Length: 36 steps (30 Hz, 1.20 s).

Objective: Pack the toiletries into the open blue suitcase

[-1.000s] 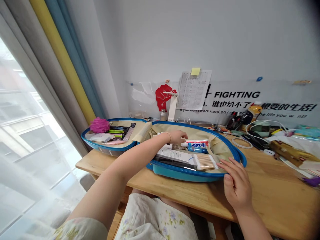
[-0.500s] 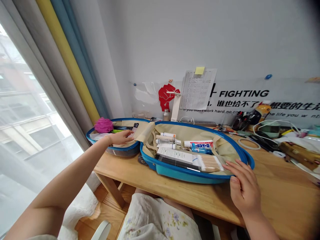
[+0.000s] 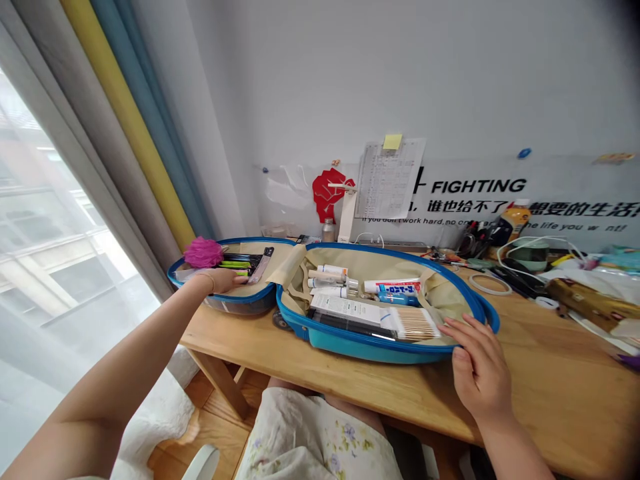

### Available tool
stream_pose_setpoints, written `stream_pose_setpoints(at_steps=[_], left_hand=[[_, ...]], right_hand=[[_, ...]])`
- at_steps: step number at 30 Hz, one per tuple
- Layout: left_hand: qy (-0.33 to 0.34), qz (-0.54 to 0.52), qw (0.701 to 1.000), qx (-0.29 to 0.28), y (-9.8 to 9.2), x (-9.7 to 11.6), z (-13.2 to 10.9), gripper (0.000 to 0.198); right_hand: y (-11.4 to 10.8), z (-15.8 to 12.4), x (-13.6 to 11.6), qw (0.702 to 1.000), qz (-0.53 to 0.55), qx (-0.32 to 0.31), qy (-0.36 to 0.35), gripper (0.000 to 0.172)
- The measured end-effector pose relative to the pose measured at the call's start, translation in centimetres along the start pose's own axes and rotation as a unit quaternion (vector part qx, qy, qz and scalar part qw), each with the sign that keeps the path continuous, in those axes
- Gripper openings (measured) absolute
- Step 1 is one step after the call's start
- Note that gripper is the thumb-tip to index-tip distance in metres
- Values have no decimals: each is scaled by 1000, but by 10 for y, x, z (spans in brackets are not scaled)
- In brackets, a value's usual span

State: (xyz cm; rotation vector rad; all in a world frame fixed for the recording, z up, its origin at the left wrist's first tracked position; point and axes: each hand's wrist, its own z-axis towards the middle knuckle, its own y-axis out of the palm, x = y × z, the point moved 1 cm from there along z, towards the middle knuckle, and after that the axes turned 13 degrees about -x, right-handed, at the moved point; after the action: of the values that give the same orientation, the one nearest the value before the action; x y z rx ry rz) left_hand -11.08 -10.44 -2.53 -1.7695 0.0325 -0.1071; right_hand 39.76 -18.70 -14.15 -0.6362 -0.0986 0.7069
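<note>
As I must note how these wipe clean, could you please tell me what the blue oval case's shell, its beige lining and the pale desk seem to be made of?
Blue oval case's shell: probably hard plastic, glossy, with a bright streak on its side.
Beige lining: seemingly woven cloth, matt, folded and creased.
Pale desk: wood or wood veneer, low sheen, grain lines visible.

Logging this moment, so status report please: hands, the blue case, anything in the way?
Blue case open flat on desk. Left hand in its left half, grip unclear. Right hand open, on the right half's near rim. No obstruction seen.
</note>
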Motion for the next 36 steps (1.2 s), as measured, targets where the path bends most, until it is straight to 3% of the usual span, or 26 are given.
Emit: stream_pose_setpoints(at_steps=[3, 5, 7, 9, 11, 14, 19, 22, 26, 30, 36], left_hand=[[-64, 29, 997, 13, -10, 8, -8, 37], [-71, 42, 994, 70, -19, 27, -16, 45], [-29, 60, 988, 140, -26, 58, -27, 48], [33, 93, 981, 169, -28, 96, -35, 47], [80, 135, 977, 147, -26, 136, -39, 46], [147, 180, 971, 65, -13, 187, -34, 44], [231, 180, 955, -40, 14, 237, -13, 40], [254, 181, 946, -85, 24, 245, -6, 40], [258, 135, 950, -112, 25, 237, -4, 55], [243, 107, 955, -134, 23, 226, -1, 41], [299, 86, 938, -152, 21, 216, 4, 30]], right_hand=[[0, -1, 0, 1000, -1, -2, 1, 29], [0, -1, 0, 1000, 1, -3, 4, 29], [0, -1, 0, 1000, 3, 0, 7, 29], [0, -1, 0, 1000, 6, 4, 10, 29], [0, -1, 0, 1000, 11, 7, 8, 29], [1, 0, 0, 1000, 11, 8, 2, 29], [0, 1, -1, 1000, 3, 9, 6, 29], [0, 0, -1, 1000, -1, 6, 6, 29], [0, -1, 0, 1000, 0, -1, 16, 29], [-1, 0, -1, 1000, 2, 2, 4, 29], [-1, 1, -1, 1000, -9, -4, 3, 29]])
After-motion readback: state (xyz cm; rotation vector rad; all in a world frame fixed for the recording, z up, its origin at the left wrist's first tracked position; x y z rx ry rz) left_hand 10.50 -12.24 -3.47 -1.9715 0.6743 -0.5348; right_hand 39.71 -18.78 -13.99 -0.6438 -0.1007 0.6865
